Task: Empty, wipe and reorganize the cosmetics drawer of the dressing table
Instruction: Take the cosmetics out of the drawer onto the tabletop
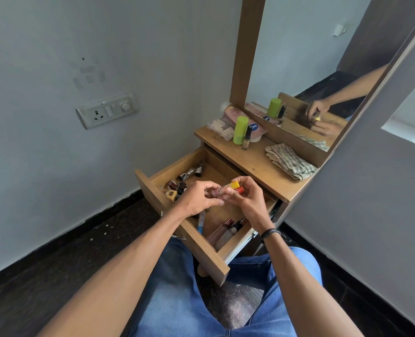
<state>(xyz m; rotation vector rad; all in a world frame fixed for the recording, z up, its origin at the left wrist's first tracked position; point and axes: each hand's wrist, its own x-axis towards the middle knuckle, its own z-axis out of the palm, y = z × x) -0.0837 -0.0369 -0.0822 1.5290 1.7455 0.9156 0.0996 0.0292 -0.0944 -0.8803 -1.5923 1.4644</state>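
Note:
The wooden drawer [177, 237] of the dressing table stands pulled open over my lap. Above it my right hand [250, 203] grips a small bundle of tubes, one with a yellow cap [235, 184] and one with a red cap [240, 190]. My left hand [199, 200] pinches the near end of a pink tube [217, 192] in that bundle. Nail polish bottles [174, 188] crowd the drawer's left corner, two dark tubes [191, 171] lie at its back, and lip glosses and pencils [225, 231] lie at the near right.
On the tabletop [255, 164] stand a green bottle [240, 130], a small foundation bottle [246, 139], a lying pink tube and a clear pack. A folded checked cloth [291, 162] lies at its right by the mirror [310, 69]. A wall socket [108, 110] is to the left.

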